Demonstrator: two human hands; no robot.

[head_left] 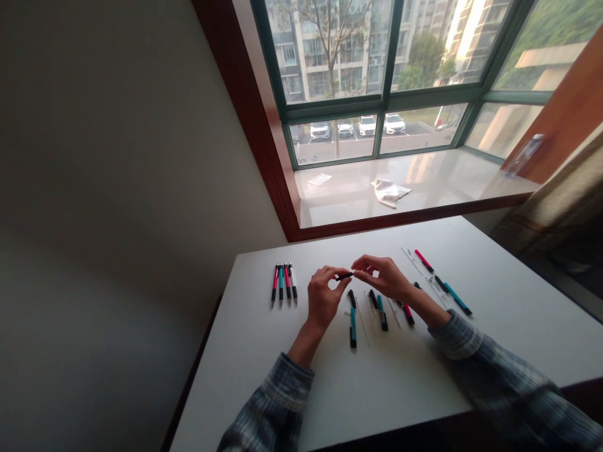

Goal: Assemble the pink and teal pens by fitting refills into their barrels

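My left hand (324, 295) pinches a short black pen barrel piece (343, 276) between thumb and fingers above the table. My right hand (380, 275) is closed at the right end of that piece, its thumb and forefinger pinched on something too small to make out. Below the hands lie loose pen parts: a teal barrel (353, 323) with a black end, a black grip (352, 298), a thin refill (362, 321) and another teal barrel (382, 312). A pink barrel (407, 313) is partly hidden by my right forearm.
Several whole pens (284, 282) lie side by side at the left of the white table (264, 364). More parts, among them a pink barrel (424, 260) and a teal barrel (457, 298), lie on the right. A cloth (390, 192) and a clear bottle (524, 156) are on the windowsill.
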